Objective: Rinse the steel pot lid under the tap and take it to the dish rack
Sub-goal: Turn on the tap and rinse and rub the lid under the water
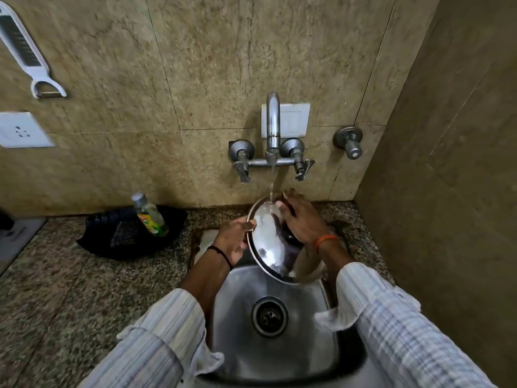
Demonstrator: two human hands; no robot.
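Grater and peeler [26, 53]: hung on the wall tiles, far left. Wall socket [21, 130] below it.

Soap bottle [151, 217]: leaning in a black holder [123, 236] at the back edge of the bench [56, 289], left of the sink.

Left hand [233, 238]: fingers curled over the left rim of the steel pot lid [270, 242], gripping it.

Steel pot lid: held tilted above the back edge of the sink [279, 357], upper part under the running stream, wet and glinting.

Tap [272, 127]: wall-mounted, open, water falling onto the lid's far part.

Right hand [300, 219]: laid over the lid's right side with fingers spread, apparently rubbing; whether it also grips a dark knob there cannot be told.

Step in hand, judged: rinsing, midway. Dish rack: not in view.

Next move calls for turning the lid so the stream covers all of it, then a firm grip on the slippery rim before lifting away.
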